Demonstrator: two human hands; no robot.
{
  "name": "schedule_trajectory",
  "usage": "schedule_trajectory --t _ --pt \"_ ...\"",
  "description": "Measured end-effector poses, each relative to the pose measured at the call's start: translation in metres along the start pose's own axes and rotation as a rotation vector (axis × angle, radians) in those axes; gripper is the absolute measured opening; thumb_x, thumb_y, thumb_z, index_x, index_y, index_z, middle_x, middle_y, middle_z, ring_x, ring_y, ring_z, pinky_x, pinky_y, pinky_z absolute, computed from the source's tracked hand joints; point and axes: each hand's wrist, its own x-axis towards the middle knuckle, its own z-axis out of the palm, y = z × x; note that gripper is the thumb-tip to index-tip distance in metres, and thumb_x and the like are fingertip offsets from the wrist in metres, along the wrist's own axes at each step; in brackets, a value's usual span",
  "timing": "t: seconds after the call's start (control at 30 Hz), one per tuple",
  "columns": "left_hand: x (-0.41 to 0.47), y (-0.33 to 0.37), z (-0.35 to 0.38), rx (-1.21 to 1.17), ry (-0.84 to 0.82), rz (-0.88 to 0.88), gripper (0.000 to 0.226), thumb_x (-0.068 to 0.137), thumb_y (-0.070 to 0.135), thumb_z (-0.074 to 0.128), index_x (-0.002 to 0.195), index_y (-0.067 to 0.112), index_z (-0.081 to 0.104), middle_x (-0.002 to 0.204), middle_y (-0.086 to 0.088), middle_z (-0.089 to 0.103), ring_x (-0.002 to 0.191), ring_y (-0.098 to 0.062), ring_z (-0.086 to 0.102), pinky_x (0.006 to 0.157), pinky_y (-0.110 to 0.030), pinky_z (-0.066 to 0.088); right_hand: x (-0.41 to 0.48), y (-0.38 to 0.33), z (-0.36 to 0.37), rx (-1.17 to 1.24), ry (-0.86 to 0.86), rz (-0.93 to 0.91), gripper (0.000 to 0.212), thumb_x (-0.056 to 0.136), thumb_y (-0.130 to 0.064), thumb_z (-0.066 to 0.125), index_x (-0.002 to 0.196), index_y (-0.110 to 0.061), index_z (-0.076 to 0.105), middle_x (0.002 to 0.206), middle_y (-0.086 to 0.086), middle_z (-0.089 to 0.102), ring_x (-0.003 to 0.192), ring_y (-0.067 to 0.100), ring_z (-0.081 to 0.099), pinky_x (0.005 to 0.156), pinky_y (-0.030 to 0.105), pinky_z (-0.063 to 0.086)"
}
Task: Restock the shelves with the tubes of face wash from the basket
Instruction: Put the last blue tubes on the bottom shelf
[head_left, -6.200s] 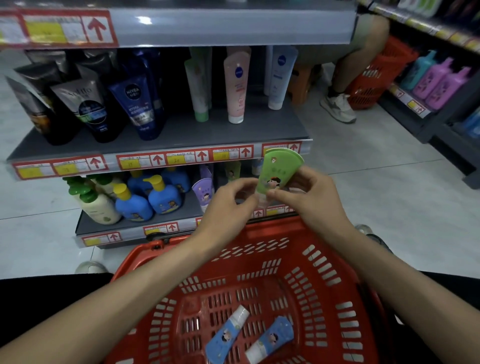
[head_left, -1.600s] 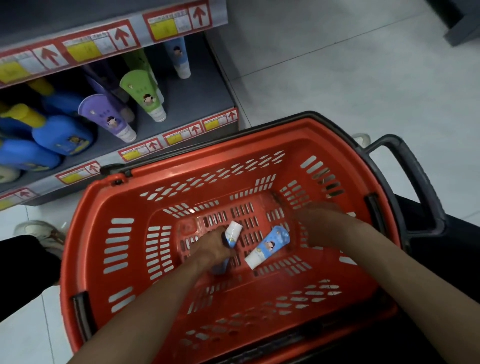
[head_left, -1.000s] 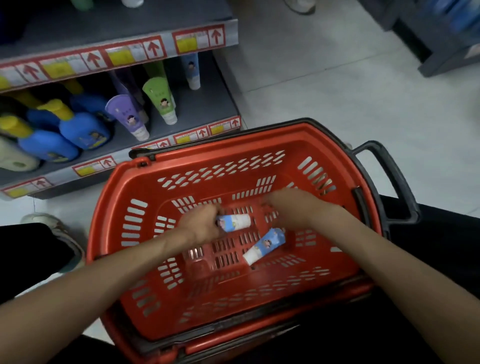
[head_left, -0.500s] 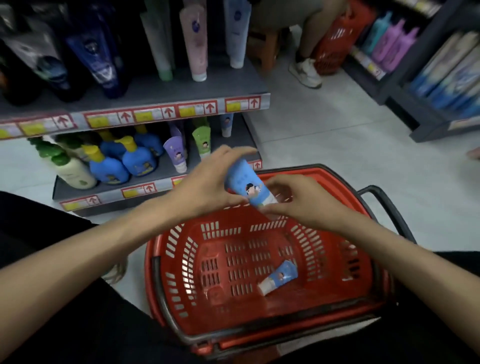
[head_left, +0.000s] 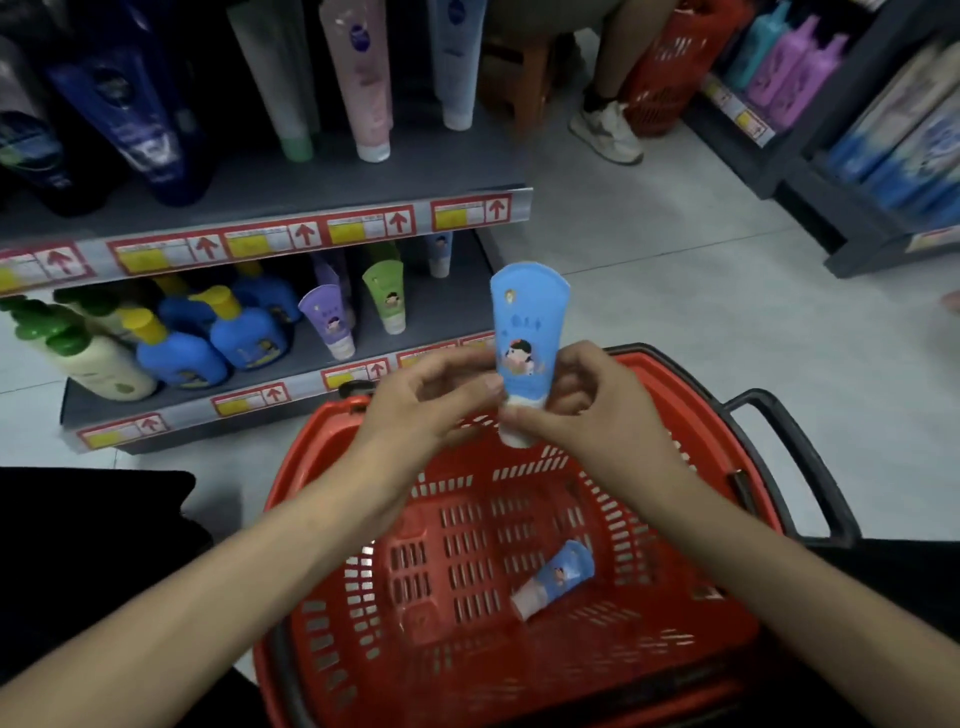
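A: Obs. Where is the item now?

B: The blue plastic tube (head_left: 527, 332) with a cartoon label is held upright over the far edge of the red slotted plastic basket (head_left: 467, 623). Its flat crimped end is up, its white cap down, and the label faces the camera. A second small blue tube (head_left: 556, 577) lies on its side on the basket floor.

A: Hands?

B: Both are on it. The left hand (head_left: 428, 405) pinches the lower body from the left with thumb and curled fingers. The right hand (head_left: 584, 415) has its fingers curled behind the cap end and its thumb across the white cap.

A: Handling estimate?

B: Judged light, since fingertips alone carry it. The body looks soft, so a hard squeeze would dent it. The surface looks smooth, possibly slick. The cap and the shoulder above it are likely the stiff parts and the best place to hold. The crimp is thin and poor for gripping.

A: Destination?

B: Probably the grey lower shelf (head_left: 447, 312), where a green tube (head_left: 387, 293) and a purple tube (head_left: 327, 319) stand cap-down. A pale blue tube (head_left: 440, 254) stands further back at the right end. Set it on the cap. The base is narrow, so it may tip against its neighbours.
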Motion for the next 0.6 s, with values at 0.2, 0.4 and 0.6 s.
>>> schedule_trajectory --t 0.2,0.4,0.6 --pt "0.007 -0.011 0.015 0.007 0.028 -0.021 0.025 0.091 0.015 0.079 0.115 0.022 0.079 0.106 -0.002 0.08 0.104 -0.021 0.076 0.101 -0.049 0.059 -0.017 0.014 0.007 -0.147 0.127 -0.04 0.042 0.08 -0.048 0.086 0.11 -0.033 0.062 0.097 -0.018 0.073 0.081 0.004 0.071 0.069 0.033 0.06" --pt "0.01 -0.011 0.015 -0.083 0.021 -0.093 0.025 0.104 0.018 0.061 0.124 0.018 0.076 0.117 -0.005 0.08 0.114 -0.024 0.074 0.089 -0.038 0.056 -0.021 0.014 0.012 -0.176 0.129 -0.142 0.033 0.087 -0.041 0.082 0.111 -0.036 0.06 0.104 -0.019 0.067 0.09 0.009 0.067 0.07 0.035 0.061" --pt "0.012 -0.012 0.021 -0.04 0.069 -0.129 0.034 0.107 0.021 0.048 0.115 0.017 0.08 0.113 -0.01 0.08 0.117 -0.039 0.07 0.109 -0.065 0.049 -0.023 0.008 0.015 -0.294 0.166 -0.253 0.044 0.076 -0.05 0.083 0.106 -0.034 0.055 0.102 -0.021 0.056 0.09 0.005 0.059 0.069 0.023 0.052"
